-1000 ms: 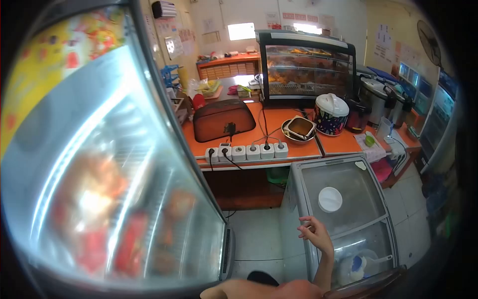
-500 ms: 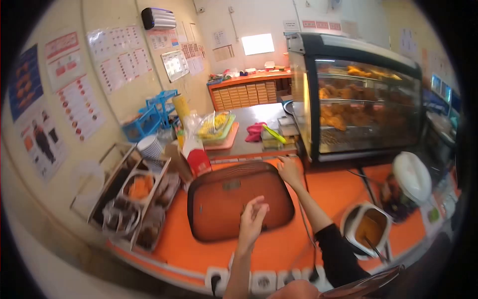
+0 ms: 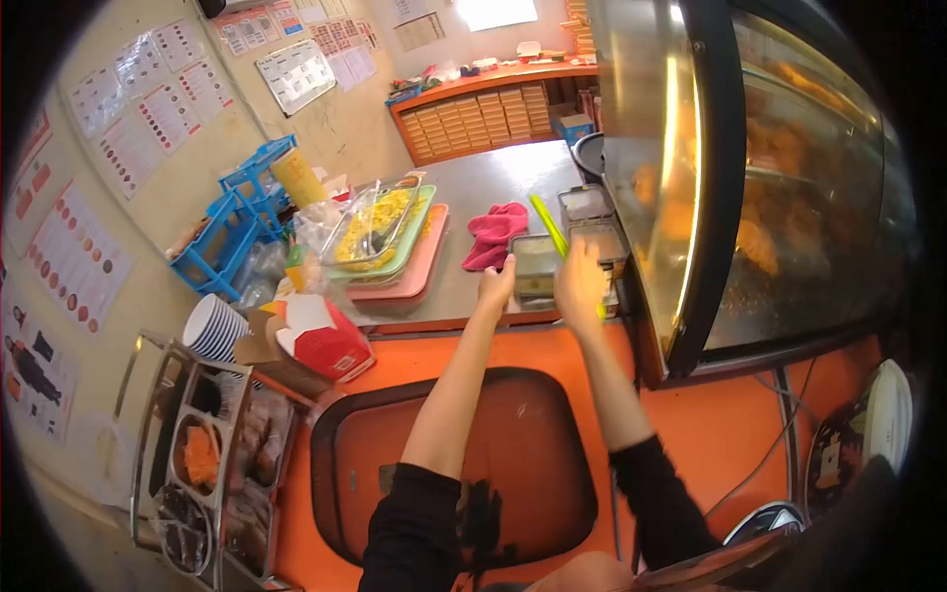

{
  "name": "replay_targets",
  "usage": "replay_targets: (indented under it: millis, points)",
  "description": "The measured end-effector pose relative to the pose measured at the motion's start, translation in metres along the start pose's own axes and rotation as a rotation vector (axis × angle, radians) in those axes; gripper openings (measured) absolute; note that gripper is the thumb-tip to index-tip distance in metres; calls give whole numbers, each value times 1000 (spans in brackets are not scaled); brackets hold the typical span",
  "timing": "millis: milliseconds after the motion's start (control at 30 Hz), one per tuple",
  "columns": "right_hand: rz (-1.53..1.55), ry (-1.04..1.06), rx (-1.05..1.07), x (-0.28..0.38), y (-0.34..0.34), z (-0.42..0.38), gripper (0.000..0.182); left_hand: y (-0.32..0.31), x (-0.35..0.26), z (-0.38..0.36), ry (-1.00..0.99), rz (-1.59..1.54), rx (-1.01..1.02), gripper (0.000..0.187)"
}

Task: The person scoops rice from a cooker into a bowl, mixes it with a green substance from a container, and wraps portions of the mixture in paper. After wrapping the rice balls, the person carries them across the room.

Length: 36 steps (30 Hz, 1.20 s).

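Both arms reach out over the brown tray [image 3: 547,444] to the metal counter. My left hand [image 3: 497,286] is closed at the left edge of a small clear rectangular container [image 3: 536,259], its thumb side against the rim. My right hand [image 3: 582,281] is blurred, above the container's right side. A bright green handle-like tool [image 3: 548,225] slants under that hand, and a bit of green shows below it. Whether the right fingers grip the tool cannot be told. A crumpled pink cloth [image 3: 496,235] lies just left of the container. Further small containers [image 3: 589,204] stand behind my right hand.
A lit glass food cabinet [image 3: 691,197] stands close on the right. Left are stacked trays [image 3: 434,242] with a glass dish of yellow food [image 3: 380,222], a red-and-white box [image 3: 330,340], stacked paper cups [image 3: 212,331] and a rack [image 3: 222,444] of packets. A cable crosses the orange counter [image 3: 710,444].
Both hands have moved forward, from over and beside the tray to the small containers. The head view has come closer to the metal counter, and the cabinet looms larger.
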State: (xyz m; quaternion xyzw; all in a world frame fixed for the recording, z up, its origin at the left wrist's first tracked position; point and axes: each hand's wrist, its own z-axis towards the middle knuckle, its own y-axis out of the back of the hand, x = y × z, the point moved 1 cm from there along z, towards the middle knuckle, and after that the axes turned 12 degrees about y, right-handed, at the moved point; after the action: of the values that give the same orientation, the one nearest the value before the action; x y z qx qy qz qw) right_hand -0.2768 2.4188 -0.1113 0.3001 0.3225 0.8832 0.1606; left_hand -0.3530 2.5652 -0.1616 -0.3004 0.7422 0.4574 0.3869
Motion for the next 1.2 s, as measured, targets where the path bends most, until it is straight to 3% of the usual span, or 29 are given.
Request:
replay_targets:
  millis: [33, 100, 133, 200, 267, 333, 367, 433, 500, 533, 633, 700, 800, 867, 900, 967, 1000, 1100, 1167, 1200]
  points:
    - [64, -64, 70, -5, 3, -11, 21, -11, 9, 27, -8, -9, 9, 75]
    - [125, -134, 138, -16, -5, -21, 29, -36, 39, 86, -9, -32, 253, 70]
    - [288, -173, 89, -25, -27, -25, 35, -20, 5, 19, 49, -35, 237, 62]
    - [522, -205, -68, -30, -55, -31, 44, -18, -5, -6, 149, -169, 264, 56]
    - [591, -252, -43, -30, -62, -42, 43, -14, 3, -6, 287, -269, 270, 54]
    - [660, -287, -41, -20, -46, -43, 42, -3, 10, -12, 282, -342, 337, 54]
    - [860, -373, -43, -12, -35, -45, 36, 2, 11, -19, 276, -423, 407, 54]
    - [1257, -542, -50, 8, -3, -46, 28, 26, -21, -79, 213, -484, 343, 61]
    - [1340, -502, -135, 24, 48, -39, 25, 57, -43, -142, 3, -510, 349, 68]
    - [1391, -449, -74, 31, 82, -40, 25, 73, -48, -177, -136, -551, 395, 71]
    - [1530, -403, 149, 42, 217, -64, 31, 121, -63, -317, -638, -289, 188, 87]
    - [1480, -339, 412, 46, 314, -103, 42, 131, -50, -396, -782, -243, 232, 89]
    - [1404, -298, 321, 32, 405, -179, 47, 122, -11, -492, -794, -360, 421, 92]
    - [1368, -188, 401, 1, 459, -238, 44, 102, 16, -550, -733, -467, 556, 94]
    - [1302, -285, 345, -12, 496, -265, 44, 90, 32, -581, -698, -513, 625, 95]
    - [1239, -421, 572, -32, 570, -320, 38, 63, 60, -644, -620, -589, 786, 97]
    - [1206, -442, 563, -44, 597, -359, 38, 53, 76, -677, -589, -619, 873, 98]
    - [1178, -676, 493, -53, 691, -463, 38, 29, 115, -770, -520, -645, 1166, 101]
    - [1229, -753, 383, -43, 746, -520, 38, 22, 136, -824, -493, -601, 1360, 103]
    - [1207, -890, 264, -38, 771, -547, 36, 19, 146, -847, -482, -558, 1459, 104]
